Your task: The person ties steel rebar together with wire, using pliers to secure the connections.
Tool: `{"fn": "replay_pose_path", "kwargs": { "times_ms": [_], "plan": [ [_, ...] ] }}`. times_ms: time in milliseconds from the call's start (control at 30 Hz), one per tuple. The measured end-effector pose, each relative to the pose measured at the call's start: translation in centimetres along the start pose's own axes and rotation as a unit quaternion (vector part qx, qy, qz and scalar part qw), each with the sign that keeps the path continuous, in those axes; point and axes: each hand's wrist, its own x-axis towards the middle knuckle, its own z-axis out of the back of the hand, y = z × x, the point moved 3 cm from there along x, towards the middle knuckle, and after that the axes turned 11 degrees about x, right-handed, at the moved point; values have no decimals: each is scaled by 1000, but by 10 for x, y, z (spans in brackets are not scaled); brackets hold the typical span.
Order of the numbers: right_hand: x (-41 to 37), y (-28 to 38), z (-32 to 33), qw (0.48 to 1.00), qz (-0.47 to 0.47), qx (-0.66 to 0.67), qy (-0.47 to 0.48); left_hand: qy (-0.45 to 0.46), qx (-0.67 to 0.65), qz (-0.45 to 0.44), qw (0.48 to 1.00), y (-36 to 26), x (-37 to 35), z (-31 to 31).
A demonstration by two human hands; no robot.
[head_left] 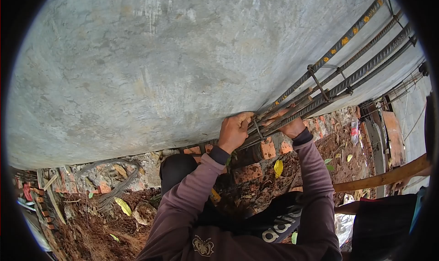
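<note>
A cage of ribbed steel bars (361, 71) with square stirrups slants from the upper right down to the foot of a grey plastered wall (137, 78). My left hand (236, 130) is at the cage's lower end, fingers bent against the bars beside a stirrup (257, 128); whatever its fingertips pinch is too small to make out. On the other side of that stirrup, my right hand (291, 123) reaches under and around the bars, its fingers partly hidden behind them.
Broken bricks (247, 173) and reddish soil (87, 224) lie below the wall. A bundle of grey wire (120, 188) rests at the left. At the lower right are a wooden pole (384, 179) and another person's dark clothing (382, 224).
</note>
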Motion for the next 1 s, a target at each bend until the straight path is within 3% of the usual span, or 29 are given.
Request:
{"fn": "replay_pose_path", "kwargs": {
  "times_ms": [167,200,267,300,333,433,533,600,700,733,800,867,900,967,1000],
  "plan": [
    [0,-6,5,962,41,-267,36,-14,15,-9,1000,1,0,-4],
    [1,-2,2,934,63,-348,47,-11,14,-9,1000,-1,0,-3],
    [0,10,-6,814,125,-560,90,-8,5,-13,1000,0,0,-3],
    [1,10,-5,910,101,-385,113,-7,-3,-17,1000,3,1,-5],
    [1,8,-4,969,73,-194,133,-3,-8,-13,1000,6,2,-6],
    [6,-2,8,990,9,15,141,13,-19,7,1000,1,2,-4],
    [4,-2,5,990,14,-72,124,22,-19,5,1000,0,2,-4],
    [4,12,-14,968,48,-214,122,19,-12,-10,1000,1,3,-6],
    [8,7,-13,992,5,61,108,34,-34,-10,999,-2,2,-6],
    [13,-1,-5,978,14,136,155,45,-47,-5,998,-3,2,-6],
    [12,6,-9,992,7,18,123,65,-61,9,996,-8,1,-2],
    [13,11,-18,991,-18,68,110,80,-88,7,993,-10,0,-1],
    [14,11,-25,977,-39,176,114,84,-109,-2,990,-10,0,-1],
    [14,5,-27,973,-15,206,103,105,-136,-3,985,-11,0,0],
    [13,-3,-26,987,29,128,89,121,-143,5,982,-10,0,2]
  ]
}}
